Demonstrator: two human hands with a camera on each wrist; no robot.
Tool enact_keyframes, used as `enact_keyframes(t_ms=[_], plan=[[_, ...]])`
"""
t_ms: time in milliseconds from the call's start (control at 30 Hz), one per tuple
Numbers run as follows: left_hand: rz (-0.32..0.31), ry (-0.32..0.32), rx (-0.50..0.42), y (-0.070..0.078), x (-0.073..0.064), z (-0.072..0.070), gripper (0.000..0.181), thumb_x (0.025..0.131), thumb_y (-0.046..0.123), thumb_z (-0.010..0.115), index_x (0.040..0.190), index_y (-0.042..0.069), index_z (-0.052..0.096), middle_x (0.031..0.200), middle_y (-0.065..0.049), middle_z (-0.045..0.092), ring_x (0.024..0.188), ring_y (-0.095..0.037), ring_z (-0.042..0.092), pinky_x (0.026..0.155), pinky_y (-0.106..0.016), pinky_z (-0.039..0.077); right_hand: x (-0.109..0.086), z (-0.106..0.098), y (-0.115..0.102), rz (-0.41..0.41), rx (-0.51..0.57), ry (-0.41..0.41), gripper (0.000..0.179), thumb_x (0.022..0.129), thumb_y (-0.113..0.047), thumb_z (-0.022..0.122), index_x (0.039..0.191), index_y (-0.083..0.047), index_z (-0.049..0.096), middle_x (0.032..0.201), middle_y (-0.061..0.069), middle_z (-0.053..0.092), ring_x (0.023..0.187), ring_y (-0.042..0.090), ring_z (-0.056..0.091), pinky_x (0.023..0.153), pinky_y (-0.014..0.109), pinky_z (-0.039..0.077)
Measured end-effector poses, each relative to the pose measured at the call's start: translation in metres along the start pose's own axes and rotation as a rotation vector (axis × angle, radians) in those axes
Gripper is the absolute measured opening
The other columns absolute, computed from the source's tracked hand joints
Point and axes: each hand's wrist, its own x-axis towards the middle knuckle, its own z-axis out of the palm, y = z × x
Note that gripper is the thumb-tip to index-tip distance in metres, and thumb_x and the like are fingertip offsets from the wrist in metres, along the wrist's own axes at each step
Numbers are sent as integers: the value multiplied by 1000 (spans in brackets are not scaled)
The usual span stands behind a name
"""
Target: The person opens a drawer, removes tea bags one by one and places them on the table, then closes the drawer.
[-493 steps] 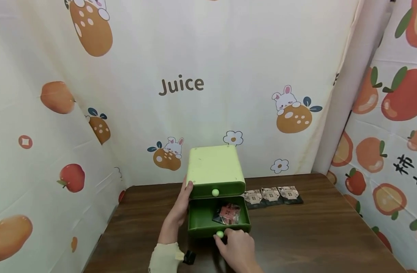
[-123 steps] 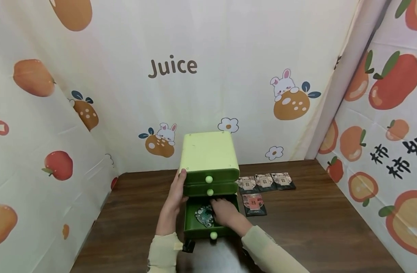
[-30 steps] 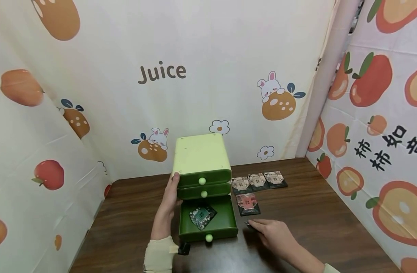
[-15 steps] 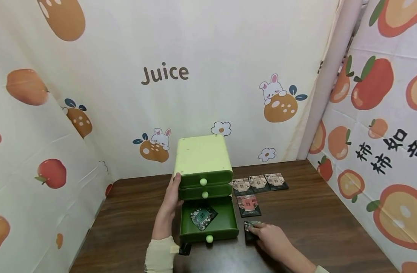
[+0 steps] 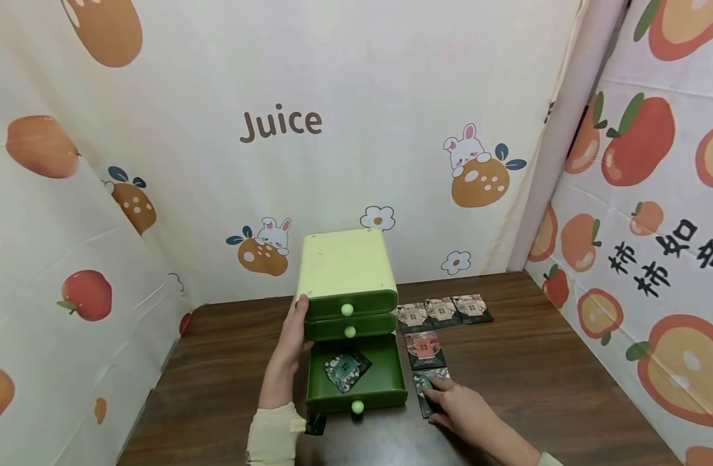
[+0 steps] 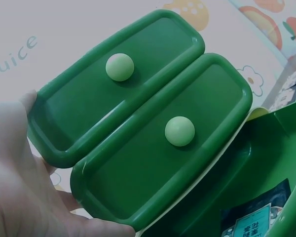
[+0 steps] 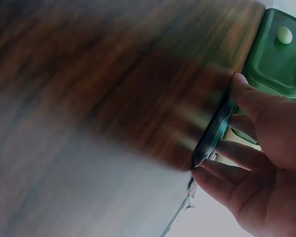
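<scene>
A small cabinet [image 5: 347,262] with a pale yellow-green top and green drawers stands on the table. My left hand [image 5: 289,336] grips its left side beside the two shut upper drawers, seen close in the left wrist view. The bottom drawer [image 5: 385,382] is pulled out; inside lies a flat dark packet with a teal label [image 5: 346,370]. To the right, my right hand [image 5: 464,408] rests its fingertips on another teal-labelled packet [image 5: 421,382] lying on the table. In the right wrist view its thumb and fingers spread along that packet [image 7: 219,123].
Three beige-labelled packets [image 5: 442,312] lie in a row right of the cabinet. Below the leftmost lies a red-labelled packet [image 5: 424,350], just above the teal one. Fruit-printed curtains [image 5: 344,162] enclose the brown wooden table [image 5: 543,362].
Earlier the middle drawer was out with the red-labelled packet inside; now it is shut. My right hand has brought one teal packet from the bottom drawer and slid it up towards the red one.
</scene>
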Motion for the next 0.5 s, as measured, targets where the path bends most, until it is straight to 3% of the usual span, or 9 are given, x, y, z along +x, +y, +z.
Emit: enact_keyframes(t_ms=[133,367,500], plan=[[7,-12,8,15,-8,5,59,106,46,29,157,27,9,131,-24,36,110,-40,41,80,-53,45,0,1,2,20,12,0,51,84,-35,75,126,-8,66,128,20,59,110,38,59,78,49,51],[12,44,48,-10,3,-2,64,101,60,30,156,32,12,134,-21,35,114,-40,40,80,-56,45,-1,4,3,14,20,36,46,83,-35,77,121,-10,70,127,17,60,106,34,62,76,46,53],[7,46,48,-9,3,1,63,101,58,29,156,30,13,132,-22,35,112,-40,40,79,-54,45,-2,5,4,17,38,48,44,82,-36,77,118,-12,71,126,14,62,104,31,63,74,44,53]])
